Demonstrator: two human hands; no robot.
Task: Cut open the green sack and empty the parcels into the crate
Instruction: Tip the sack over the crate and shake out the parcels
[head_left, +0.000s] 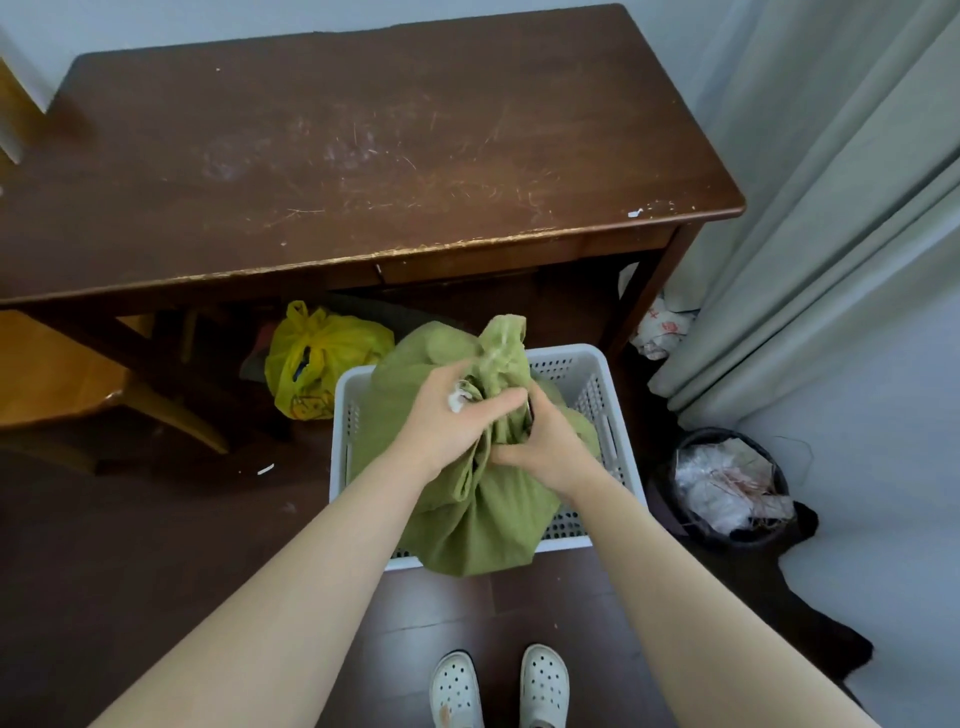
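Observation:
The green sack (478, 519) stands bulging in the white perforated crate (587, 384) on the dark floor, its bunched neck pointing up. My left hand (447, 415) grips the neck from the left, with something small and white against its fingers. My right hand (540, 447) clamps the gathered cloth from the right, just below the left; a dark thin object shows at its fingers, and I cannot tell what it is. The parcels are hidden inside the sack.
A scratched brown wooden table (363, 156) stands just beyond the crate. A yellow plastic bag (317, 358) lies under it. A black waste bin (727, 488) full of plastic sits right of the crate, by pale curtains (831, 208). My white shoes (498, 686) are below.

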